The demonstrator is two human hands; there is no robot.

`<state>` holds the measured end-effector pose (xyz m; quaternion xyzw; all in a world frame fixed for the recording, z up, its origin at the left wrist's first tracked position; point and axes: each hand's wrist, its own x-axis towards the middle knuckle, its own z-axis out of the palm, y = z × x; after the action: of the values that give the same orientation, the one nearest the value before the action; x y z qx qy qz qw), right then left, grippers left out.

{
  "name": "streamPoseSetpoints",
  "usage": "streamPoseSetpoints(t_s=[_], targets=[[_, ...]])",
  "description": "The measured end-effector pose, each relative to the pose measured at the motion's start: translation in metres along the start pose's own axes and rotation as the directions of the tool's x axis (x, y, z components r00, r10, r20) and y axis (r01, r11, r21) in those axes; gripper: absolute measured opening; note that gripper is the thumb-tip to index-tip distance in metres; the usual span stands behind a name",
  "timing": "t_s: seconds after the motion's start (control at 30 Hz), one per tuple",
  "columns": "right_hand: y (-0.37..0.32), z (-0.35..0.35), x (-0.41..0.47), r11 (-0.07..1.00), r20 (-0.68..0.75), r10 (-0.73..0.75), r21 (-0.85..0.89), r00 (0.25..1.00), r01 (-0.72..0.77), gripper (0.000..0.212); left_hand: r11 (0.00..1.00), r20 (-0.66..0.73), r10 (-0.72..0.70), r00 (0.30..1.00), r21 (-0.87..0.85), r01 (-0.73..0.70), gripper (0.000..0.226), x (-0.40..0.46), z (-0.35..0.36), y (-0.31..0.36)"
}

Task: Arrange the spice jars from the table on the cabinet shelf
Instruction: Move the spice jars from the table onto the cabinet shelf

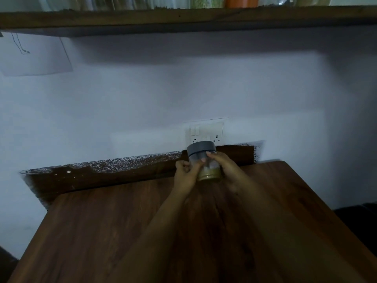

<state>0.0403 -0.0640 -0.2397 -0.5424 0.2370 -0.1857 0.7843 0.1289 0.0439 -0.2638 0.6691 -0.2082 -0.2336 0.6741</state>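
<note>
Your left hand (186,172) curls round the near-left side of the spice jar (206,162), and your right hand (224,166) grips its right side, fingertips near the grey lid (201,147). You hold it upright at the table's (102,231) far edge, below the shelf (183,19) carrying other jars (240,1).

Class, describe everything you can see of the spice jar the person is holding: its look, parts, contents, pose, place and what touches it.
The spice jar is a small clear cylinder, glass or plastic, with a dark grey lid closed on top. A shallow layer of yellowish-brown spice sits at its bottom. It is nearly upright, tilted slightly, held over the far edge of the wooden table below the wall socket. The left hand and right hand both grip its sides, fingers curled round it.
</note>
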Motion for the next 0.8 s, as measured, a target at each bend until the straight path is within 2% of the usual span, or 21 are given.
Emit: streamPoseSetpoints(t_s=[0.07,0.13,0.2,0.23,0.3,0.37,0.43,0.5,0.57,0.67,0.73,0.8], targets=[[0.0,0.001,0.001,0.996,-0.083,-0.01,-0.089,0.997,0.003,0.071,1.0,0.129,0.018,0.992,0.003,-0.018,0.058,0.001,0.003,-0.003],[0.002,0.0,0.002,0.981,-0.142,-0.043,-0.194,0.989,0.015,0.083,0.987,0.231,0.04,0.972,0.141,-0.074,0.071,0.0,0.004,-0.001],[0.001,-0.002,0.002,0.982,-0.141,-0.071,-0.185,0.988,0.044,0.084,0.941,0.193,0.114,0.975,0.293,-0.168,0.069,-0.001,0.004,0.001],[0.0,-0.003,0.001,0.989,-0.109,-0.075,-0.133,0.991,0.06,0.082,0.945,0.138,0.165,0.977,0.261,-0.196,0.064,-0.002,0.004,0.002],[-0.005,-0.007,0.0,0.998,-0.015,-0.07,-0.001,0.997,0.07,0.066,0.986,0.08,0.166,0.983,-0.017,-0.165,0.055,-0.002,0.003,0.002],[-0.012,-0.01,-0.004,0.998,0.015,-0.053,0.044,0.998,0.053,0.057,0.974,0.151,0.117,0.982,-0.213,-0.083,0.043,0.0,0.001,0.003],[-0.013,-0.013,-0.001,0.997,0.009,-0.07,0.028,0.998,0.069,0.062,0.977,0.26,0.077,0.962,-0.211,-0.021,0.031,-0.004,0.005,0.005],[-0.012,-0.012,0.001,0.998,-0.027,-0.06,0.033,0.998,0.061,0.064,0.984,0.292,0.045,0.955,-0.178,0.008,0.034,-0.007,0.012,0.006],[-0.011,-0.01,-0.001,0.994,-0.036,-0.002,0.108,0.999,0.006,0.058,0.983,0.241,0.035,0.97,-0.185,0.01,0.041,-0.007,0.016,0.007],[-0.012,-0.016,-0.003,0.987,-0.028,0.029,0.159,0.999,-0.025,0.055,0.99,0.061,0.097,0.993,-0.108,-0.09,0.042,0.001,0.014,0.008],[-0.016,-0.018,-0.004,0.985,-0.019,0.027,0.172,0.999,-0.023,0.056,0.99,0.05,0.124,0.991,-0.078,-0.12,0.038,-0.003,0.014,0.013],[-0.019,-0.018,-0.006,0.987,0.014,0.037,0.155,0.999,-0.039,0.059,0.99,0.105,0.099,0.99,-0.108,-0.087,0.035,-0.007,0.02,0.018]])
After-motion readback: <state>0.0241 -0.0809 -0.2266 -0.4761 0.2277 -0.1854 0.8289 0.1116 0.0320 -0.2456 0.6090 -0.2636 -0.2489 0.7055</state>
